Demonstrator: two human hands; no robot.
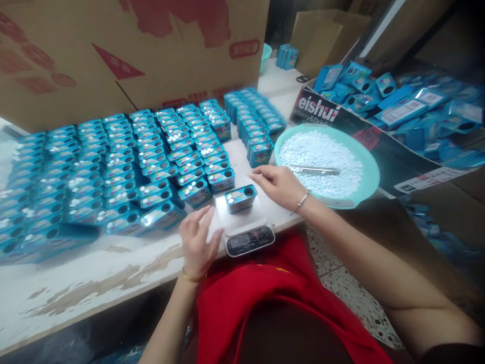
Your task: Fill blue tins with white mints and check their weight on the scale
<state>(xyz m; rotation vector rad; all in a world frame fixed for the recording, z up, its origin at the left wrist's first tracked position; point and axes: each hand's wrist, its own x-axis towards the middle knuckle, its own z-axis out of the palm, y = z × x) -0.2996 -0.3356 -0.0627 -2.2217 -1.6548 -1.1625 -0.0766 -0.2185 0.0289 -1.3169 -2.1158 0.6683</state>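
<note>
A small blue box point(240, 198) with a dark round hole in its top stands on a white digital scale point(250, 240) at the table's front edge. My left hand point(197, 237) is just left of the scale, empty, with fingers apart. To the right of the box is my right hand point(280, 186), its thumb and fingers drawn together; anything between the fingertips is hidden. Beside that hand, a mint-green bowl point(367, 174) is full of small white tablets point(322, 146). A metal strip-like tool point(316, 171) lies on the tablets.
Rows of blue boxes point(121, 167) cover the left table, some with white tablets on top. Another block of boxes point(253, 121) stands behind the scale. A large carton point(132, 55) forms the back. At right, an open carton point(379, 151) holds many loose blue boxes point(409, 103).
</note>
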